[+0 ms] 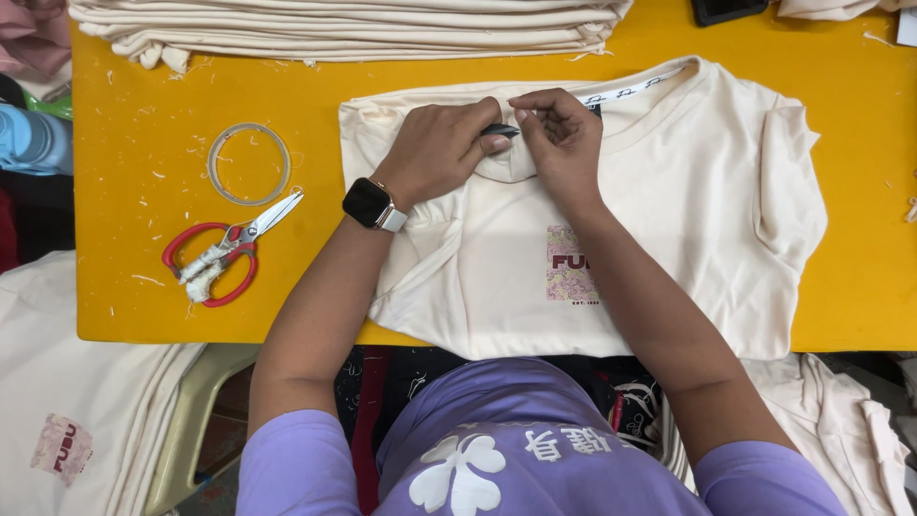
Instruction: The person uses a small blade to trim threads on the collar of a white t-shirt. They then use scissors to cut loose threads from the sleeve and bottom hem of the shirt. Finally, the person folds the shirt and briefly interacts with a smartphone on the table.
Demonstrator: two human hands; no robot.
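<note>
Working neckline of cream T-shirt (pixel 669 220), mid-table toward far edge. Left hand (pixel 439 148) pinching small dark tool (pixel 500 130); right hand (pixel 564 134) pinching collar fabric. Red-handled scissors (pixel 224 253) lying near left edge. Next likely needs fine, steady fingertip control.

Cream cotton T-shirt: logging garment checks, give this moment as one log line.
left hand on cream cotton T-shirt collar | right hand pinching collar | small dark tool between hands

Cream T-shirt (pixel 669 220) lay flat on yellow desk (pixel 134 287). L hand (pixel 441 148) w/ smartwatch (pixel 372 204) & R hand (pixel 564 139) pinched a small dark item (pixel 500 130) at the collar. Red-handled scissors (pixel 227 250) & tape ring (pixel 249 163) lay to the left; folded cream stack (pixel 344 29) at far edge.
</note>
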